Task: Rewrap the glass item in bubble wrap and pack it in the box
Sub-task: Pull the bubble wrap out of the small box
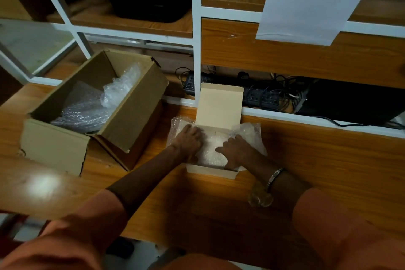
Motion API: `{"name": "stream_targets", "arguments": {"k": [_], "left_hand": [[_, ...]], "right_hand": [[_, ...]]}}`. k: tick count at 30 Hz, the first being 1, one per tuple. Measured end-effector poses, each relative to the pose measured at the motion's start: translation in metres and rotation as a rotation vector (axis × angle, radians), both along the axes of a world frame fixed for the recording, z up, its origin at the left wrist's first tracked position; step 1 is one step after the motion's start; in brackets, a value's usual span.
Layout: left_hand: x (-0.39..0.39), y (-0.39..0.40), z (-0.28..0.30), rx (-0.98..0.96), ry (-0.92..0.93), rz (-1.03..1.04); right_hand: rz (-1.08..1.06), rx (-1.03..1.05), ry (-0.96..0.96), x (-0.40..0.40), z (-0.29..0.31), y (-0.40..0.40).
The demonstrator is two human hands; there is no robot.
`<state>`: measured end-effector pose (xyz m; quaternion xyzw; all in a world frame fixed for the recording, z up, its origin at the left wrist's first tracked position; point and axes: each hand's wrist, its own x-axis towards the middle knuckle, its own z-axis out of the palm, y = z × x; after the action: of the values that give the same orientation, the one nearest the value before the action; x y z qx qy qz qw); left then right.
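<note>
Wooden bench near you: both your hands, left and right, press flat on bubble wrap inside small white box, lid up. Glass item hidden. Brown carton left, power strip cables behind.

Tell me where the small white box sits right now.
The small white box sits centre on the wooden table, right of the brown carton, lid up, both hands pressing bubble wrap inside.

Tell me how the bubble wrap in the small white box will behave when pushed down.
The bubble wrap looks floppy; it billows over the small white box. It likely springs back, since both hands press it. Probably very light.
</note>
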<state>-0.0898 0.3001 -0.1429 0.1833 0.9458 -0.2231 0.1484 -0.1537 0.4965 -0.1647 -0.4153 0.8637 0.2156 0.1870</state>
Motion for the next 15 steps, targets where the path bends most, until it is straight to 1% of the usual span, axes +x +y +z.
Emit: {"name": "stream_targets", "arguments": {"k": [1, 3, 5, 7, 11, 13, 15], "left_hand": [[0.0, -0.002, 0.004, 0.055, 0.029, 0.007], [0.002, -0.011, 0.018, 0.166, 0.137, 0.006], [0.002, -0.028, 0.037, 0.234, 0.246, 0.048], [0.002, -0.049, 0.064, 0.29, 0.375, 0.14], [0.008, -0.111, 0.124, 0.464, 0.711, 0.341], [0.016, -0.15, 0.144, 0.453, 0.776, 0.427], [0.028, -0.185, 0.15, 0.4, 0.777, 0.519]], "right_hand": [[-0.017, -0.023, -0.046, -0.003, 0.006, -0.001], [-0.059, -0.153, -0.15, -0.012, 0.023, -0.007], [-0.069, -0.304, -0.182, -0.021, 0.043, -0.019], [-0.047, -0.44, -0.172, -0.028, 0.066, -0.038], [0.044, -0.776, -0.102, -0.032, 0.123, -0.099], [0.086, -0.89, -0.053, -0.035, 0.146, -0.135], [0.118, -0.941, 0.008, -0.041, 0.162, -0.173]]}}
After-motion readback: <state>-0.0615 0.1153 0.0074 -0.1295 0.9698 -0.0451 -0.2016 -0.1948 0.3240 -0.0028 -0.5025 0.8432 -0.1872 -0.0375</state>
